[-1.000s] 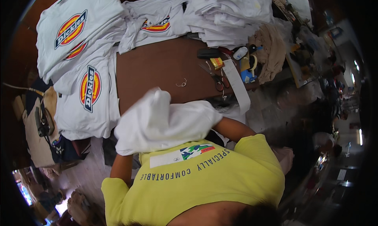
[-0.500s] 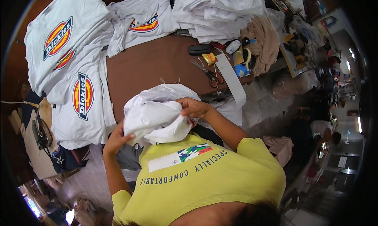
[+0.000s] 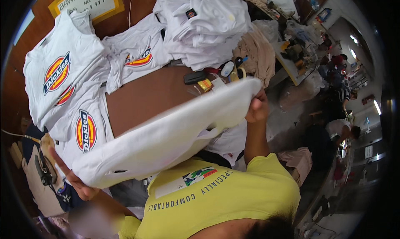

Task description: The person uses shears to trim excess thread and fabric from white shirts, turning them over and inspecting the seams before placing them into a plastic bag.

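Stretched between my hands in front of my chest is a white T-shirt (image 3: 166,133), slanting up toward the right and slightly blurred along its upper edge. At its lower left corner my left hand (image 3: 81,185) grips the fabric, one finger pointing outward. My right hand (image 3: 257,108) is closed on the upper right end, its fingertips partly hidden by the cloth. Behind the shirt, the brown tabletop (image 3: 146,95) is partly covered. White shirts with a red, yellow and blue print (image 3: 86,130) lie along the table's left side.
At the back stands a tall pile of folded white shirts (image 3: 204,26). A black case (image 3: 195,77), a yellow packet (image 3: 205,85) and a white bottle (image 3: 227,68) lie before it. Beige cloth (image 3: 258,51) hangs at the right; an iron (image 3: 46,172) sits at the left. Other people work far right.
The bunched shirt has been spread wide. My left hand moved left and down, my right hand right and up. The view has shifted, and the shirt now hides the scissors.
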A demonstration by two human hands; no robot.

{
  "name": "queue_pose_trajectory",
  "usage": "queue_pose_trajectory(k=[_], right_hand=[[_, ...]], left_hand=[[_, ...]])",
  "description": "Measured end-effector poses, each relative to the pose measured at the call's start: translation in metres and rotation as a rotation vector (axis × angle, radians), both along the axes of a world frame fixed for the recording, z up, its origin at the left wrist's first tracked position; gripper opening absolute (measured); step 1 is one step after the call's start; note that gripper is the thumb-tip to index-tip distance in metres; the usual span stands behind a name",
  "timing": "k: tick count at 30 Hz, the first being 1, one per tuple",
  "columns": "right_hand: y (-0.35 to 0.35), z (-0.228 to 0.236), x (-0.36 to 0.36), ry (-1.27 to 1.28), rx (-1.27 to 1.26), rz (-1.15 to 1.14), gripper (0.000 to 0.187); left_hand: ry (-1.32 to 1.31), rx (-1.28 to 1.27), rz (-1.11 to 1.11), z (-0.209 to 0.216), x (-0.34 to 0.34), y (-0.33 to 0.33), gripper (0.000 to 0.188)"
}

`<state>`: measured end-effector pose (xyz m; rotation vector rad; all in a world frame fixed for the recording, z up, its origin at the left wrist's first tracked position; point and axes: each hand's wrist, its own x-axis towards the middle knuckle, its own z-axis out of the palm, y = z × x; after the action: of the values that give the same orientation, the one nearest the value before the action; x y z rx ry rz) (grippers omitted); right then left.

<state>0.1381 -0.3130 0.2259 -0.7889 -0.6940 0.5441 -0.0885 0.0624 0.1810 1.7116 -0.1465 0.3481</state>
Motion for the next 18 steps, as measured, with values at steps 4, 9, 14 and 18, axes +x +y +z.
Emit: queue_pose_trajectory(k=[4,9,14,18], right_hand=[[0.008,0.009,-0.022,-0.205,-0.479,0.069,0.045],[-0.052,0.017,0.010,-0.330,-0.630,0.125,0.041],[-0.033,0.036,0.088,-0.477,-0.633,-0.305,0.034],[0.070,0.052,0.166,-0.595,-0.432,-0.424,0.030]], left_hand=[[-0.006,-0.212,0.036,0.022,-0.003,-0.011,0.108],[-0.251,-0.160,0.186,0.046,-0.034,0.021,0.096],[-0.441,0.731,0.348,0.119,-0.007,0.076,0.086],[-0.863,1.647,0.367,0.161,0.094,0.140,0.077]])
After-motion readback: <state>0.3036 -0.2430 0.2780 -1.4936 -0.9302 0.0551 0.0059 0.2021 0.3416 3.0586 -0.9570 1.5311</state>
